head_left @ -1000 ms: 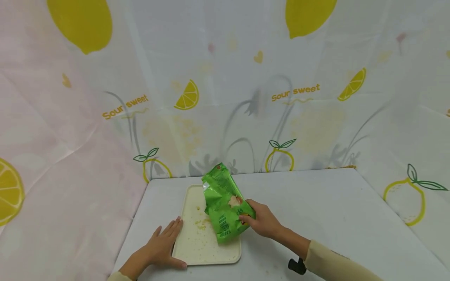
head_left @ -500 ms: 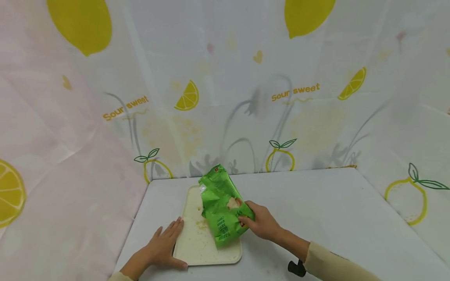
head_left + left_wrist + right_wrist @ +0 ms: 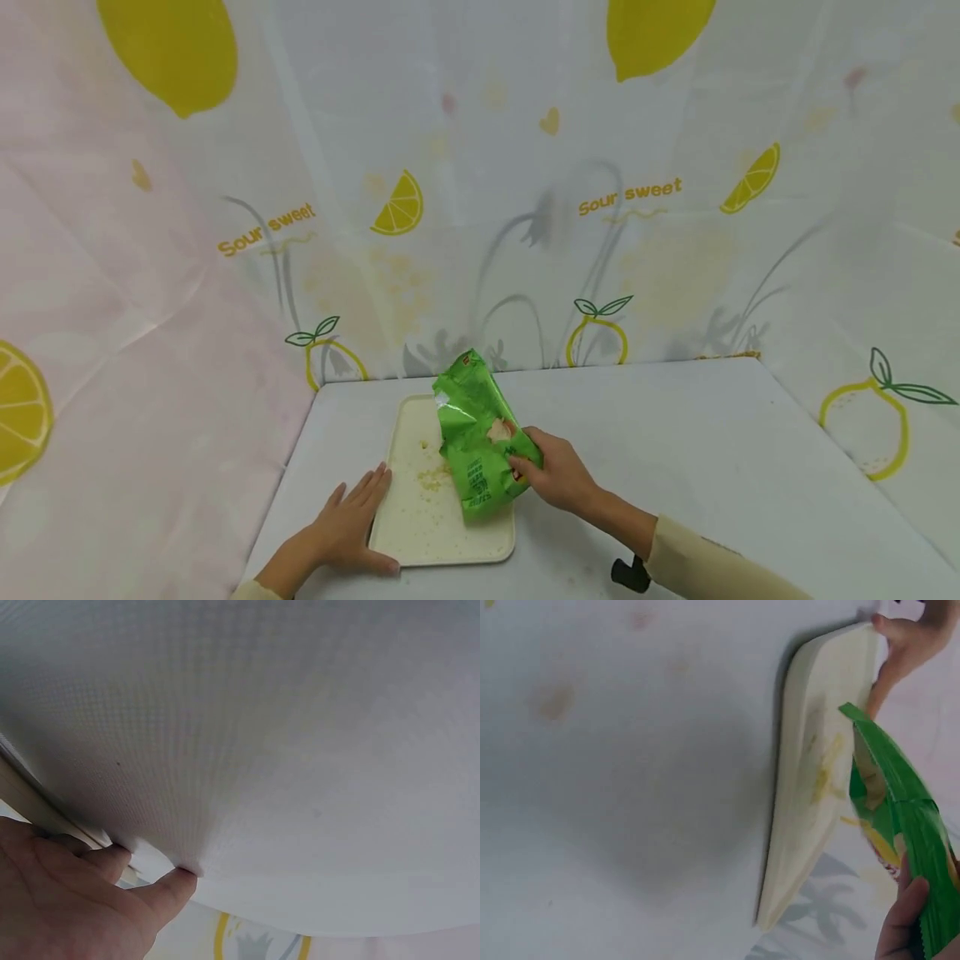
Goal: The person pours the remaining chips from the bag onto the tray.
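Note:
A green snack bag (image 3: 480,433) hangs tilted over the cream tray (image 3: 420,537). My right hand (image 3: 558,473) grips the bag's right side, thumb on its front. In the right wrist view the bag (image 3: 904,791) has its open mouth towards the tray (image 3: 795,825). Yellowish crumbs (image 3: 433,477) lie scattered on the tray, partly hidden behind the bag. My left hand (image 3: 347,521) rests flat along the tray's left edge, fingers straight and thumb at the near corner. Up close in the left wrist view, the fingertips of the left hand (image 3: 90,900) touch the white surface beside the tray's side.
The white table (image 3: 675,467) carries the tray on its left part. A lemon-print cloth (image 3: 480,275) hangs behind and along both sides. A black object (image 3: 632,575) sits by the right sleeve (image 3: 697,558). Faint brownish spots (image 3: 555,701) mark the tabletop.
The bag swung slightly left, then back right, in my right hand. My left hand has stayed at the tray's edge.

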The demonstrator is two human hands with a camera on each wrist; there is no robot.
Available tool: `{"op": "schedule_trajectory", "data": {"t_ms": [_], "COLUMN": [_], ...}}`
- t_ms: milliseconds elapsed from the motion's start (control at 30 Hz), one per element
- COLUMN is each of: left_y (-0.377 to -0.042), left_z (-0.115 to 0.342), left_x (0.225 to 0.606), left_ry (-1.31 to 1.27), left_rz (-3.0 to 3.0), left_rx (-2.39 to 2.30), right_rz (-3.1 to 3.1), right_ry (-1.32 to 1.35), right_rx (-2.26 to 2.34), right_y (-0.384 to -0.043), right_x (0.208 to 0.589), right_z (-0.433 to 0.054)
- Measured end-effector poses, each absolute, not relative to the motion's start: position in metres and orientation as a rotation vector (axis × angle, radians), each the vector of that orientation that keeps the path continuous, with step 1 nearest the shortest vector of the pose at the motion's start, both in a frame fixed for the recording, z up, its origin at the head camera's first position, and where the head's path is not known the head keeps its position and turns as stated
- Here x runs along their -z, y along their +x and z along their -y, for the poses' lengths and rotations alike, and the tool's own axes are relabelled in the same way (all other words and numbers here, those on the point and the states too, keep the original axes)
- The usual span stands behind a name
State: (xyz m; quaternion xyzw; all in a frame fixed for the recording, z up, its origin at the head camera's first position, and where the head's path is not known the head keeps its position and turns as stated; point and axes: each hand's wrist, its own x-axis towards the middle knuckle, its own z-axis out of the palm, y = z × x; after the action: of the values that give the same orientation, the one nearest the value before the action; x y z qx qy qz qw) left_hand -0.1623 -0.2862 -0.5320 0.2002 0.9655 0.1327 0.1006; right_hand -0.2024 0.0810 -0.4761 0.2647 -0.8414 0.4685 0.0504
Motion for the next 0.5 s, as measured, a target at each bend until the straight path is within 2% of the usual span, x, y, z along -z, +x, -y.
{"op": "schedule_trajectory", "data": {"t_ms": [500], "left_y": [-0.1634], "left_z": [0.2874], "left_x": [0.5341], "left_ry": [0.576], "left_rz": [-2.856], "left_rx": [-0.420], "right_rz": [2.504], "right_ry": [0.741], "right_rx": [-1.412], "right_y": [-0.2071], "right_x": [0.4751], "right_z": [-0.0794]}}
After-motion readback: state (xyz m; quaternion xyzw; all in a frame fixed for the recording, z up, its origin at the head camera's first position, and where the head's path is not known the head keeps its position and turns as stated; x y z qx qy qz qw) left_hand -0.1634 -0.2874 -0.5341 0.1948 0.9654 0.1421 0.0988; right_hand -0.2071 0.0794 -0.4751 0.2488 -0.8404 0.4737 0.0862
